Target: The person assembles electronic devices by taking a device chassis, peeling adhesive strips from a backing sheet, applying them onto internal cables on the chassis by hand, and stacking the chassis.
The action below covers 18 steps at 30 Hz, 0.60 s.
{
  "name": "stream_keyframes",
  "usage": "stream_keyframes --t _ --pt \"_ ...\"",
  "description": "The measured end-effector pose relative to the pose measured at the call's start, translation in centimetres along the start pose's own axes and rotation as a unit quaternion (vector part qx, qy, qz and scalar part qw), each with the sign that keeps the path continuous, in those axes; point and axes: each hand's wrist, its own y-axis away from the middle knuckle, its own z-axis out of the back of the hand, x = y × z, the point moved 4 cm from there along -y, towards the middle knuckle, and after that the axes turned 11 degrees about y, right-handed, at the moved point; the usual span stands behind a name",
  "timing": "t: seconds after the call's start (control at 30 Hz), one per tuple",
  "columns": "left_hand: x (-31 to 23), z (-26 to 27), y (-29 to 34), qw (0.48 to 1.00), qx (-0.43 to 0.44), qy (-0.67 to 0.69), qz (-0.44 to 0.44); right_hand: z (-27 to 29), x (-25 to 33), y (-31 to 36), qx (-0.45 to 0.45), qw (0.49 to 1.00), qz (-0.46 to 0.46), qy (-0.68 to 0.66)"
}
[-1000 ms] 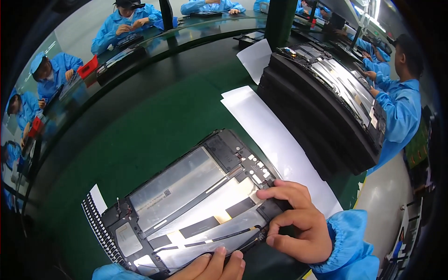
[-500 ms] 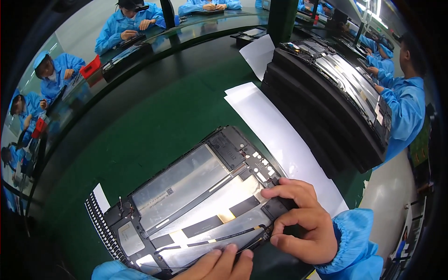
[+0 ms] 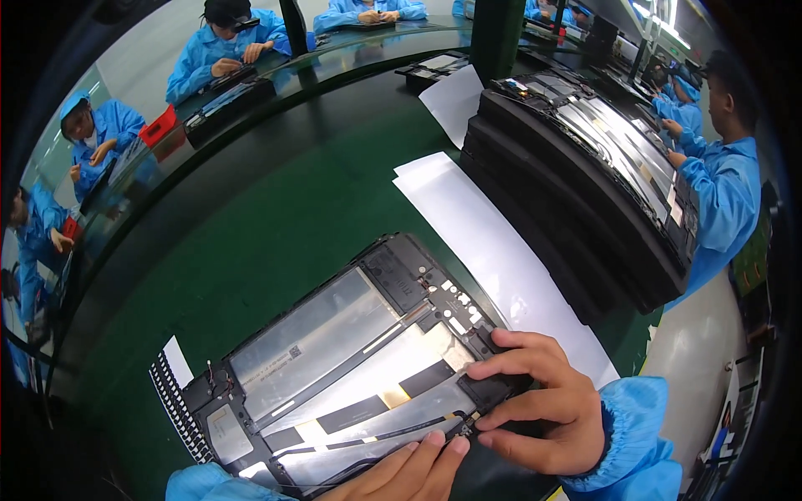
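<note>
Looking down from the head, I see an opened tablet flat on the green mat, seemingly steadied by the left hand's close-set fingers along its near edge, the right hand curled at its corner, pinching I can't tell what.

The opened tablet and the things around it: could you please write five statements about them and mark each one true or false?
1. The right hand is at the right end of the opened tablet. True.
2. The left hand is at the tablet's far edge. False: it is at the near edge.
3. White paper lies between the tablet and the black stack. True.
4. The strip with black pieces is to the right of the tablet. False: it is at the tablet's left end.
5. The person standing at the right wears a red coat. False: the coat is blue.
</note>
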Motion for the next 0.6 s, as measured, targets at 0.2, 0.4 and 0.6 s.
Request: stream_keyframes --t 0.2,0.4,0.6 --pt "0.2 -0.1 0.1 1.000 -0.009 -0.008 -0.014 -0.2 0.0 -0.1 -0.013 0.998 0.019 0.056" --pt "-1.0 -0.2 0.1 0.996 -0.004 -0.090 0.015 -0.1 1.6 -0.3 -0.066 0.988 0.070 0.119" --pt "1.3 1.0 0.6 0.972 0.043 0.210 0.098 -0.3 0.1 0.7 -0.111 0.989 0.056 0.085"
